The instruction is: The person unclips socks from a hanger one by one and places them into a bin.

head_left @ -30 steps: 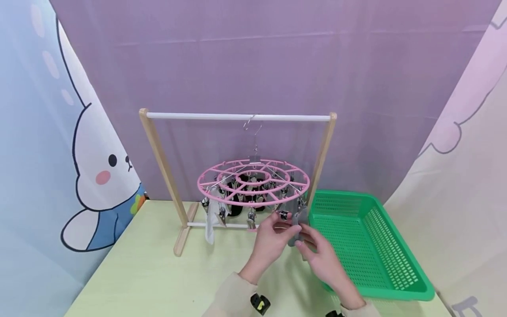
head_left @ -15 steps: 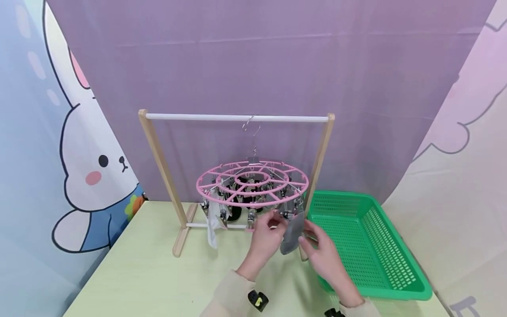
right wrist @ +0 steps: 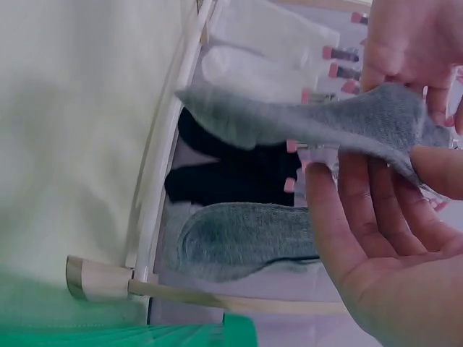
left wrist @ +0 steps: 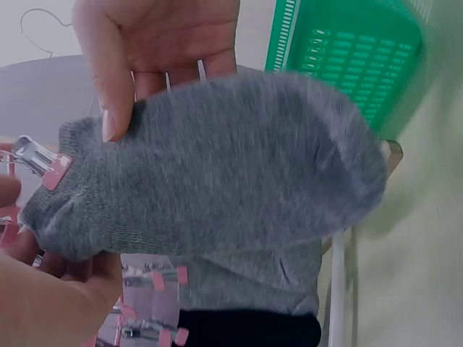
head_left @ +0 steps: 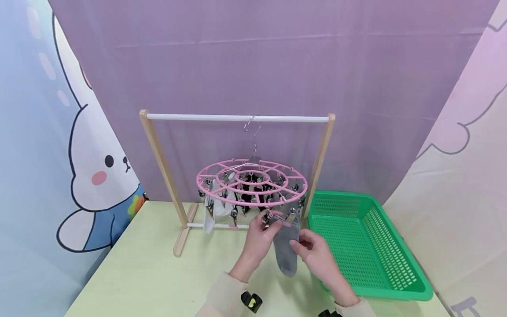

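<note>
A grey ankle sock [head_left: 286, 253] hangs toe down at the front right of the pink round clip hanger [head_left: 253, 204]. One metal clip with pink tips [left wrist: 45, 163] bites its cuff. My left hand [head_left: 258, 240] pinches another small clip [head_left: 267, 216] beside the cuff, its fingers partly behind the sock corner in the left wrist view. My right hand [head_left: 318, 255] holds the sock's right edge, with the thumb [left wrist: 116, 108] in front and the fingers behind. A second grey sock [right wrist: 246, 235] and black socks [right wrist: 231, 173] hang behind it.
The hanger hooks onto the white rail [head_left: 190, 116] of a wooden-legged rack [head_left: 160, 163]. White socks [head_left: 208, 220] hang at its left. A green perforated basket [head_left: 396, 293] stands right of the rack on the pale table [head_left: 138, 281].
The hanger has turned, carrying its clips and socks round to the left. The grey sock now hangs lower and flatter, facing me. My left hand has shifted left to a clip.
</note>
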A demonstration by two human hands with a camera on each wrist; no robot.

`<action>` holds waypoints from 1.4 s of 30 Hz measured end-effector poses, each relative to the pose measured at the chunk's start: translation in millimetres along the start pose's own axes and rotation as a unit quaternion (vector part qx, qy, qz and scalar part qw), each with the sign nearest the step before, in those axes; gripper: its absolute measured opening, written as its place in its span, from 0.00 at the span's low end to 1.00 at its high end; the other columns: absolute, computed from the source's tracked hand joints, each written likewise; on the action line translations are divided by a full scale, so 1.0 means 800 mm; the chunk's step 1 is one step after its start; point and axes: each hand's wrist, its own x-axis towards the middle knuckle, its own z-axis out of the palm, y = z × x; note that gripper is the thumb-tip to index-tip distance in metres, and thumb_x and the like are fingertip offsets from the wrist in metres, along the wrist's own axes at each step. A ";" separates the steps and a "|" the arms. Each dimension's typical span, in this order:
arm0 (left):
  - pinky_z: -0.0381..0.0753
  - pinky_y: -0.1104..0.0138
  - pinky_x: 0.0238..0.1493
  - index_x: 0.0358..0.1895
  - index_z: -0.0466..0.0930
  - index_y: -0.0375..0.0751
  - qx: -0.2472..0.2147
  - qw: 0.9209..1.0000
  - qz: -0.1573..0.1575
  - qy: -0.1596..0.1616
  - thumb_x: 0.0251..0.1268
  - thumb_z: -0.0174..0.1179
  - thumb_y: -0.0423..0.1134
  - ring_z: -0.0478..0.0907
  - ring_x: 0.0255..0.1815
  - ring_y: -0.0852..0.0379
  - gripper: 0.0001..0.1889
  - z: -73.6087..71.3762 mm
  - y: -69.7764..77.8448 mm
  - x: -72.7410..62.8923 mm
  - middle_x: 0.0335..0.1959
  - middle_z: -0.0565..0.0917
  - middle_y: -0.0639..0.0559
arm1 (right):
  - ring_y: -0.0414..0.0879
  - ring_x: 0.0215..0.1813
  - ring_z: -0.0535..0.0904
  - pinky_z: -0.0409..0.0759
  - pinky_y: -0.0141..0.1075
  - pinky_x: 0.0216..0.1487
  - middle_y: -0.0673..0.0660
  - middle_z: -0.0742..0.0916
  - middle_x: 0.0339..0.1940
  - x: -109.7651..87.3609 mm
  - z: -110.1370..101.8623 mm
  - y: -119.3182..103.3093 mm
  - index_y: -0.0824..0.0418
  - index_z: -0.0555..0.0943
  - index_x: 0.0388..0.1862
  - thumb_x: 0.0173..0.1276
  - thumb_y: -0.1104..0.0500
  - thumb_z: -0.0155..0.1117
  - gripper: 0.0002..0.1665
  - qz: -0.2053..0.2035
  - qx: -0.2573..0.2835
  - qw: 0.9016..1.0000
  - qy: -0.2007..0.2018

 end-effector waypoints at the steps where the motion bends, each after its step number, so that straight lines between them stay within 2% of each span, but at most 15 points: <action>1: 0.80 0.67 0.48 0.54 0.82 0.36 -0.005 1.000 0.003 -0.010 0.72 0.61 0.36 0.83 0.45 0.56 0.12 -0.002 -0.001 0.000 0.45 0.88 0.44 | 0.47 0.33 0.80 0.80 0.35 0.32 0.56 0.85 0.34 0.000 0.000 -0.001 0.64 0.84 0.44 0.70 0.64 0.67 0.06 0.000 0.003 1.000 -0.007; 4: 0.80 0.64 0.56 0.58 0.83 0.38 -0.034 0.999 -0.008 -0.031 0.71 0.65 0.39 0.84 0.49 0.53 0.16 -0.007 -0.003 -0.001 0.50 0.87 0.43 | 0.47 0.36 0.82 0.83 0.36 0.37 0.57 0.85 0.35 -0.002 0.002 -0.003 0.66 0.84 0.45 0.71 0.63 0.66 0.07 -0.004 0.010 0.999 -0.030; 6: 0.78 0.61 0.59 0.59 0.83 0.39 -0.067 0.996 -0.038 -0.038 0.70 0.66 0.41 0.83 0.52 0.52 0.18 -0.009 -0.006 -0.002 0.53 0.86 0.44 | 0.46 0.35 0.81 0.83 0.36 0.37 0.57 0.84 0.33 -0.003 0.004 -0.005 0.67 0.83 0.43 0.72 0.63 0.65 0.07 -0.009 0.013 0.999 -0.044; 9: 0.74 0.59 0.63 0.57 0.84 0.38 -0.117 0.989 -0.087 -0.039 0.69 0.67 0.43 0.81 0.56 0.53 0.18 -0.012 -0.013 -0.006 0.54 0.85 0.46 | 0.43 0.30 0.77 0.79 0.33 0.33 0.55 0.81 0.28 -0.005 0.007 -0.007 0.66 0.81 0.38 0.73 0.62 0.64 0.07 -0.021 0.004 0.998 -0.057; 11: 0.72 0.58 0.64 0.55 0.84 0.38 -0.140 0.984 -0.108 -0.035 0.67 0.69 0.42 0.78 0.59 0.53 0.17 -0.014 -0.017 -0.009 0.56 0.84 0.49 | 0.41 0.27 0.73 0.75 0.32 0.30 0.53 0.79 0.25 -0.006 0.010 -0.008 0.65 0.80 0.35 0.73 0.61 0.64 0.08 -0.030 -0.003 0.998 -0.062; 13: 0.72 0.58 0.64 0.53 0.86 0.39 -0.157 0.981 -0.113 -0.030 0.65 0.70 0.40 0.78 0.58 0.53 0.15 -0.016 -0.020 -0.012 0.55 0.84 0.50 | 0.40 0.27 0.72 0.73 0.31 0.30 0.52 0.78 0.25 -0.006 0.014 -0.009 0.65 0.81 0.35 0.73 0.62 0.65 0.08 -0.038 -0.007 0.997 -0.065; 18: 0.70 0.59 0.66 0.51 0.87 0.46 -0.178 0.979 -0.096 -0.034 0.67 0.68 0.39 0.79 0.58 0.52 0.11 -0.022 -0.021 -0.018 0.51 0.87 0.49 | 0.41 0.32 0.76 0.77 0.32 0.35 0.53 0.82 0.30 -0.007 0.022 -0.012 0.64 0.83 0.38 0.72 0.62 0.65 0.06 -0.039 -0.006 0.998 -0.056; 20: 0.71 0.59 0.65 0.52 0.86 0.43 -0.187 0.978 -0.090 -0.032 0.69 0.66 0.38 0.80 0.57 0.51 0.11 -0.025 -0.020 -0.022 0.51 0.87 0.48 | 0.42 0.35 0.78 0.79 0.32 0.38 0.54 0.84 0.33 -0.008 0.026 -0.013 0.65 0.84 0.40 0.73 0.61 0.65 0.06 -0.036 -0.005 0.998 -0.054; 23: 0.76 0.62 0.59 0.54 0.84 0.34 -0.168 0.983 -0.075 -0.009 0.72 0.64 0.38 0.81 0.51 0.54 0.14 -0.028 -0.017 -0.031 0.50 0.86 0.48 | 0.43 0.38 0.81 0.81 0.33 0.42 0.55 0.85 0.35 -0.009 0.031 -0.016 0.65 0.84 0.41 0.73 0.61 0.65 0.06 -0.041 -0.007 0.997 -0.059; 26: 0.81 0.65 0.51 0.56 0.81 0.28 -0.126 0.992 -0.025 0.022 0.71 0.63 0.35 0.84 0.44 0.56 0.16 -0.029 -0.014 -0.036 0.46 0.86 0.43 | 0.42 0.38 0.80 0.81 0.33 0.42 0.54 0.85 0.35 -0.011 0.034 -0.015 0.65 0.83 0.40 0.73 0.62 0.65 0.05 -0.050 -0.009 0.997 -0.066; 29: 0.84 0.67 0.44 0.54 0.83 0.32 -0.076 0.996 0.029 0.041 0.70 0.64 0.32 0.84 0.39 0.58 0.13 -0.031 -0.007 -0.037 0.43 0.85 0.42 | 0.40 0.35 0.78 0.79 0.33 0.39 0.54 0.83 0.33 -0.011 0.036 -0.014 0.65 0.82 0.39 0.73 0.63 0.65 0.05 -0.060 -0.006 0.995 -0.074; 32: 0.85 0.67 0.39 0.54 0.84 0.35 -0.034 0.997 0.065 0.037 0.68 0.65 0.30 0.84 0.36 0.58 0.13 -0.033 0.004 -0.033 0.42 0.85 0.42 | 0.39 0.33 0.76 0.78 0.33 0.36 0.53 0.82 0.31 -0.011 0.037 -0.014 0.65 0.82 0.37 0.73 0.63 0.64 0.05 -0.068 -0.005 0.994 -0.085; 37: 0.86 0.65 0.35 0.53 0.85 0.41 0.037 0.996 0.076 0.014 0.68 0.68 0.35 0.83 0.34 0.57 0.13 -0.042 0.031 -0.029 0.41 0.85 0.47 | 0.39 0.31 0.75 0.76 0.32 0.34 0.51 0.80 0.30 -0.011 0.040 -0.015 0.64 0.80 0.36 0.74 0.60 0.64 0.08 -0.053 0.002 0.992 -0.112; 42: 0.85 0.67 0.35 0.51 0.85 0.40 0.109 0.992 0.064 -0.017 0.66 0.70 0.41 0.84 0.32 0.57 0.14 -0.052 0.051 -0.024 0.40 0.86 0.51 | 0.40 0.32 0.75 0.76 0.32 0.35 0.52 0.81 0.30 -0.011 0.042 -0.018 0.64 0.81 0.37 0.74 0.60 0.63 0.08 -0.050 0.006 0.991 -0.126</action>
